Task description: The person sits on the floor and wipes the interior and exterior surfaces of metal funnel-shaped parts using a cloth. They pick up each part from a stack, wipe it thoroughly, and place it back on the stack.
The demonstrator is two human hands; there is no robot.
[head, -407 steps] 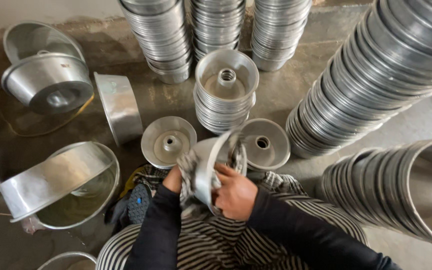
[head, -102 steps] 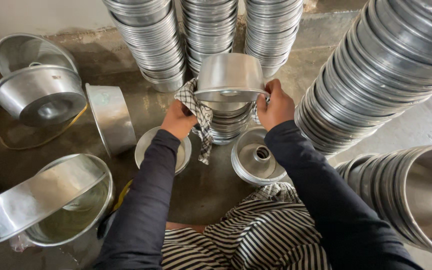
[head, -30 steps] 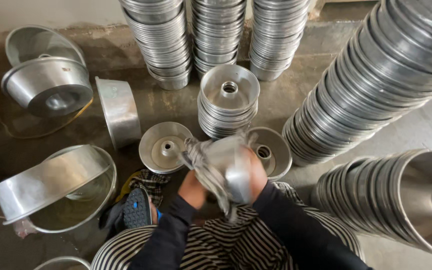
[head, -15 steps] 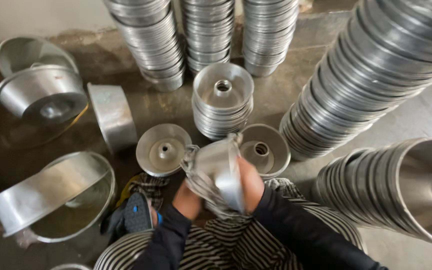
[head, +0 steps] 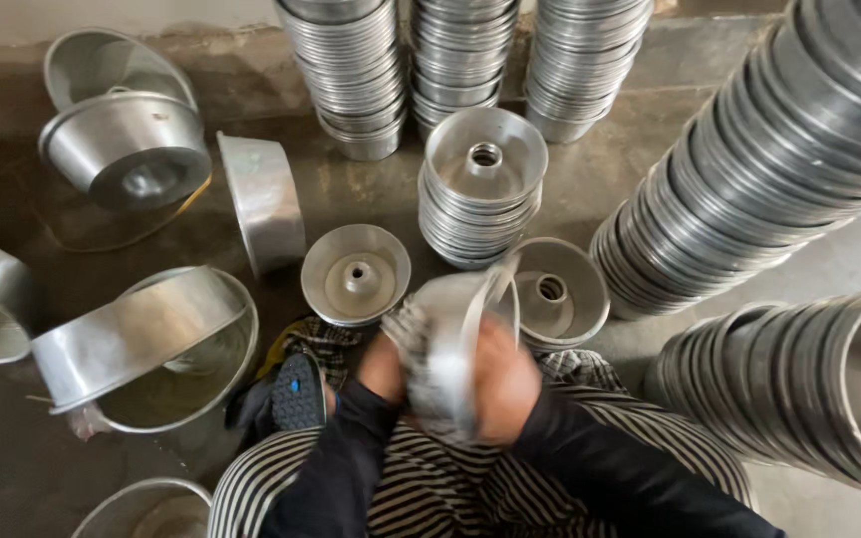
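I am holding a round metal pan on its edge over my lap, just in front of my striped clothing. My right hand is gripping the pan from the right side, fingers curled around its rim. My left hand is pressing a checked cloth against the pan's other face; the hand is closed on the cloth, though the blur is hiding the fingers themselves.

Just beyond the pan, two single ring pans are lying open side up on the floor: one to the left and one to the right, partly behind the pan I am holding. Between and behind them a short stack of ring pans is standing. Taller stacks are lining the far side, and long leaning stacks are filling the right. To my left, larger basins are lying tipped near a dark shoe.
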